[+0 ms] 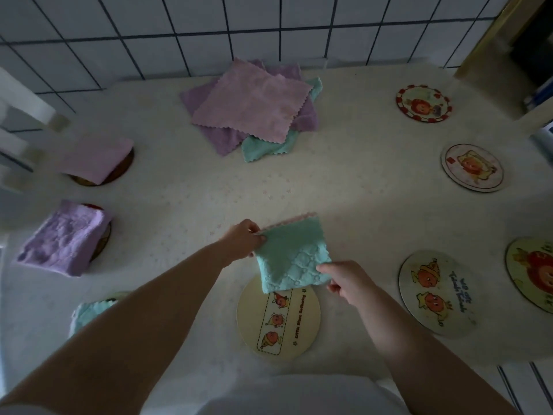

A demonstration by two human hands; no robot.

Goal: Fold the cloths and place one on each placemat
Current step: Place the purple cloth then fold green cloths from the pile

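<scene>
A folded green cloth [291, 254] is pinched at opposite edges by the left hand [244, 239] and right hand [348, 281], low centre, overlapping the placemat [278, 323]. It should be lowered flat, centred, folds kept aligned.

The left forearm [125, 319] covers most of a folded teal cloth [86, 313] at the near left, and the placemat beneath that cloth shows only as a sliver. Two round placemats at the left are largely hidden: one under a folded pink cloth [95, 158], one under a folded lilac cloth [64, 239]. The held teal cloth [291, 256] overlaps the far rim of the cream placemat [278, 322]. The frame's right edge cuts off another placemat [535, 274]. In the pile, the top pink cloth [253, 100] hides most of the cloths under it.
</scene>
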